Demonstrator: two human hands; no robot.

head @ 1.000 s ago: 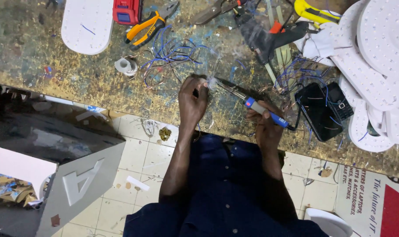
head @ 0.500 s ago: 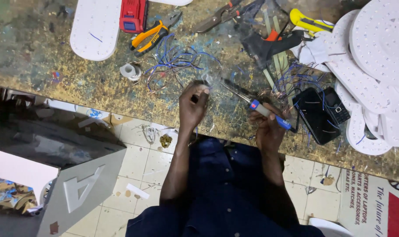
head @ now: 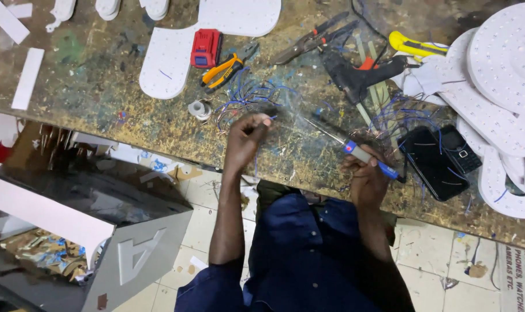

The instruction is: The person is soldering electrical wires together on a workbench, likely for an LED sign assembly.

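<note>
My left hand [head: 248, 137] pinches a thin blue wire [head: 255, 164] over the scarred wooden workbench [head: 101, 110], right beside a tangle of blue wires [head: 248, 95]. My right hand [head: 366, 176] grips a soldering iron [head: 355, 151] by its blue and grey handle. The iron's tip points left toward my left hand and stops a short gap from it. A faint haze of smoke hangs near the tip.
A solder spool [head: 202, 108], orange-handled pliers [head: 225, 68] and a red box [head: 206, 48] lie left of the wires. A black glue gun [head: 360, 72], yellow knife [head: 415, 45], two phones [head: 441, 162] and white perforated boards [head: 505, 75] fill the right. A grey letter-cut panel [head: 135, 254] stands below left.
The view has tipped so the bench sits lower in frame. My left hand has slid left toward the wire tangle, away from the iron's tip. My right hand still holds the iron.
</note>
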